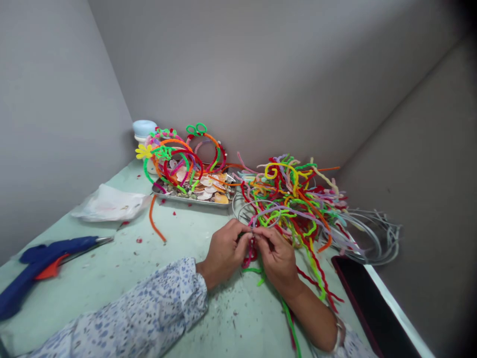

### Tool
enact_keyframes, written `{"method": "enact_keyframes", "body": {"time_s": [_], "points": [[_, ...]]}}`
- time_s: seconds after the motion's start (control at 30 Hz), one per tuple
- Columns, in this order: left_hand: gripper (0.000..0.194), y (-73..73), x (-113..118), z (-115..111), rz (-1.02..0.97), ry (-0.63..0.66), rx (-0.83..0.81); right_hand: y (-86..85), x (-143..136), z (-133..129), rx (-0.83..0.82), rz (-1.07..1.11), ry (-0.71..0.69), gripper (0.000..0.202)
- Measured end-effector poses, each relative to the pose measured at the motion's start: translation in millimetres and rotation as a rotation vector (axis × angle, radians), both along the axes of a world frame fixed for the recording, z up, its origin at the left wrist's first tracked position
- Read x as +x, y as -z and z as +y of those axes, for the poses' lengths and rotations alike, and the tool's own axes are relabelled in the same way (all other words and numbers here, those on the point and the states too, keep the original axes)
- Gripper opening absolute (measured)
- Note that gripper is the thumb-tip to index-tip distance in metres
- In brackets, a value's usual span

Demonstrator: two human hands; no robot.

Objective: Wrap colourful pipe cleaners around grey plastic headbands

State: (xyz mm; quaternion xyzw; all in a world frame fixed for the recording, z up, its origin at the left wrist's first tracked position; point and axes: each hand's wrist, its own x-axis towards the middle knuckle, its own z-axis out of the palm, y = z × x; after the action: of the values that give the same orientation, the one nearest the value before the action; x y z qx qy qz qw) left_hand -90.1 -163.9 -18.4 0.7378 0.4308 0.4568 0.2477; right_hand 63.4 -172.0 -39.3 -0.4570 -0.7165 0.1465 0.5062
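My left hand (228, 251) and my right hand (278, 258) meet over the table, thumbs and forefingers pinched close together. Between them hangs a pink pipe cleaner (249, 258), mostly covered by my fingers. The exact spot they grip is too small to make out. Just beyond my hands lies a tangled heap of coloured pipe cleaners (294, 211), with a lavender strand arching out near my fingertips. A green pipe cleaner (286, 318) runs under my right forearm toward the front.
Finished-looking pipe-cleaner headbands (175, 149) rest on a metal tray (194, 200) of shells at the back, beside a blue-lidded container (144, 128). Leftward are a white plastic packet (112, 204) and a blue glue gun (55, 253). Grey wire coils (376, 238) and a phone (372, 303) lie right.
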Motion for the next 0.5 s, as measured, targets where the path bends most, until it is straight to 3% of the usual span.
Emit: {"method": "enact_keyframes", "body": {"time_s": [0.5], "points": [[0.017,0.0,-1.2,-0.8,0.045,-0.013,0.048,-3.7,-2.5,-3.2,-0.063,-0.133,0.053,0.019]]}}
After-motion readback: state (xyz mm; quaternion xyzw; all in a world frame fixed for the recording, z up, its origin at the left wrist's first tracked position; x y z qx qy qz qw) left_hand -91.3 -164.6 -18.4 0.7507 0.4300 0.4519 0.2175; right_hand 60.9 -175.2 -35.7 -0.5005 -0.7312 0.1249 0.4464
